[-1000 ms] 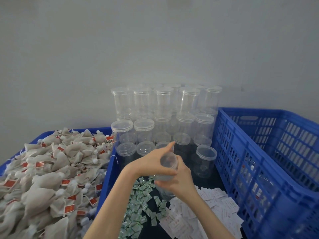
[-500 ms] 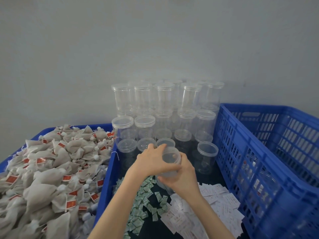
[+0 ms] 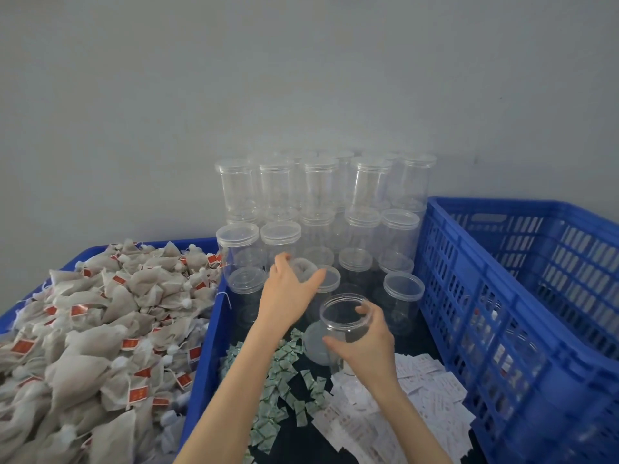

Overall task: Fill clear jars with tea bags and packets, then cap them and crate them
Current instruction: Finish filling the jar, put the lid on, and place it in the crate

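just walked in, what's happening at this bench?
A person is packing tea into clear jars. The right hand grips an uncapped, empty jar; the left hand holds its lid out over the stack of capped empty jars. Tea bags fill the bin on the left, green packets and white packets lie below, and the blue crate stands on the right.

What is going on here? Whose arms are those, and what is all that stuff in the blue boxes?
The arms belong to a person wearing a camera on their head, so you see what they see. The right hand grips an open clear plastic jar. The left hand holds its round clear lid away. More capped clear jars are stacked behind. On the left, a blue bin holds beige tea bags with red tags. Small green packets and white paper packets lie below. A blue slotted crate stands on the right.
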